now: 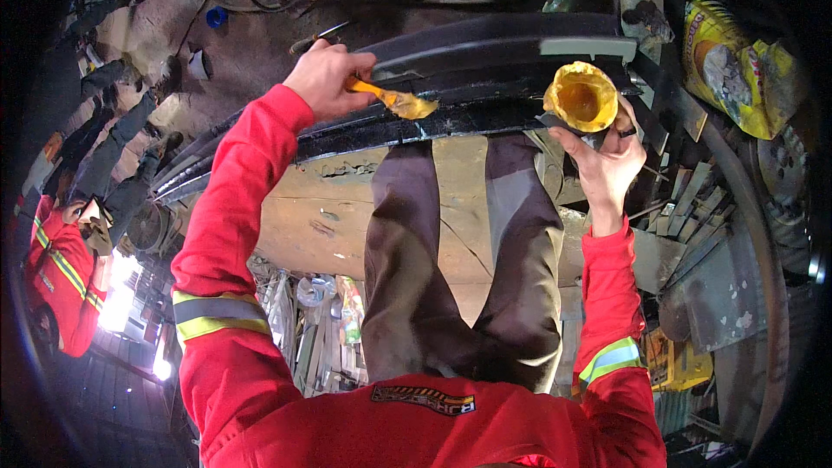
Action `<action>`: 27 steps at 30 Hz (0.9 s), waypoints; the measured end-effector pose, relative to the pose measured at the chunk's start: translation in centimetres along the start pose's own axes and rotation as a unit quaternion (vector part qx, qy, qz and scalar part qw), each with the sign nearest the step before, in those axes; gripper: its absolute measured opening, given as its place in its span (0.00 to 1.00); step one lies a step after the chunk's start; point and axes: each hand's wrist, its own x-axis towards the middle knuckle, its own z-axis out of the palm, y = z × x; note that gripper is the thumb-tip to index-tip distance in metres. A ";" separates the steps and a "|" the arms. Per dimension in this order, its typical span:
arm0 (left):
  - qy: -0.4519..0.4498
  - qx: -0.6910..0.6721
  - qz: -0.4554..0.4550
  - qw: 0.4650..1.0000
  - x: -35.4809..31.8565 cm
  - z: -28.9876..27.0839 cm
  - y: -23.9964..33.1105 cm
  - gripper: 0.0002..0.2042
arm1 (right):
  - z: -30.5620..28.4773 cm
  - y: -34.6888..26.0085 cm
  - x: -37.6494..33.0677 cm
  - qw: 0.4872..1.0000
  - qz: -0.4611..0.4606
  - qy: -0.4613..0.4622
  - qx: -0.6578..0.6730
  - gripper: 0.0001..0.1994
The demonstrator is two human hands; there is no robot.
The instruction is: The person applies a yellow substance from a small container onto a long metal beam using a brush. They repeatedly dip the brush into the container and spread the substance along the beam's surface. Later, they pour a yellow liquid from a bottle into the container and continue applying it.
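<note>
The left hand grips an orange-handled paintbrush with yellow-smeared bristles, its long axis pointing rightward toward the well-apart, yellow-coated round cup clasped in the right hand, over the right end of the long, curved black panel.

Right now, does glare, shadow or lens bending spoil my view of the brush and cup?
Head view: brush and cup are brightly lit and readable; head view: white glare burns out the lower left, near the co-worker; head view: corners fall to black, and fisheye bending may exaggerate the curve of the long black piece.
</note>
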 end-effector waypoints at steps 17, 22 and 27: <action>-0.063 -0.100 -0.105 0.987 9.4 -0.5 3.6 0.21 | -3.3 0.4 1.1 1.000 0.006 -0.009 -0.019 0.35; -0.101 0.047 -0.140 0.984 8.5 1.0 2.4 0.18 | -4.1 0.3 1.5 1.000 0.016 -0.024 0.007 0.36; -0.122 0.185 -0.138 0.965 10.0 0.0 6.9 0.17 | -4.6 0.4 2.4 0.999 -0.013 -0.039 -0.015 0.35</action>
